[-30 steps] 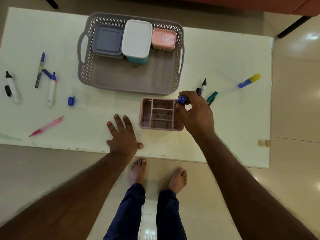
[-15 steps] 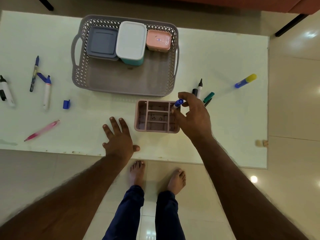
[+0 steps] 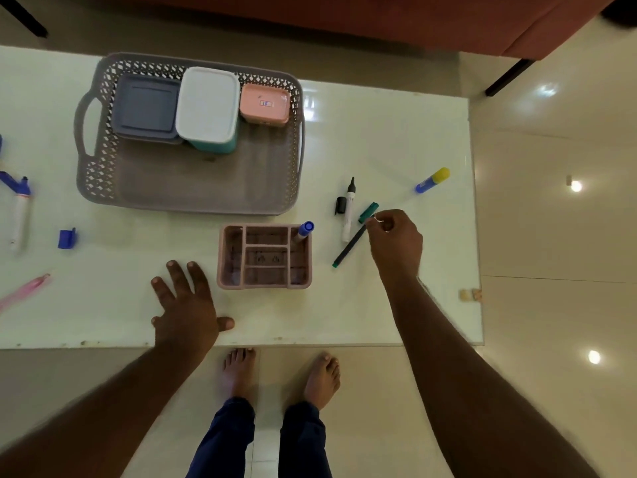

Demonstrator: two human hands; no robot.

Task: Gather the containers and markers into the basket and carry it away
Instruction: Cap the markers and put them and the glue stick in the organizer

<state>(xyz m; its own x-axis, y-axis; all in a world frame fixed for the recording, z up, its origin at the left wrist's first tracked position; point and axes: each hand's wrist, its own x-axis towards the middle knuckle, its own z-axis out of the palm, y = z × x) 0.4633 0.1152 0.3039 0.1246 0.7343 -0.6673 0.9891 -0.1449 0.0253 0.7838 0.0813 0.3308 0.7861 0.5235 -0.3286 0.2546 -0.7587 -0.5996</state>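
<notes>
The left hand [image 3: 188,305] is resting flat on the worktop [image 3: 396,139], fingers spread, near the pink organizer [image 3: 264,257], where a blue marker [image 3: 303,231] is standing in the far right slot. The right hand [image 3: 396,241] is pinching a green pen [image 3: 350,248] lying beside a black marker [image 3: 349,210]. Three lidded containers are sitting in the grey basket [image 3: 193,198].

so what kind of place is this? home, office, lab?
Most likely a home living room, though that's a guess. A low white table stands on glossy floor tiles, what looks like an orange-brown sofa sits behind it, and the person's bare feet show below.
</notes>
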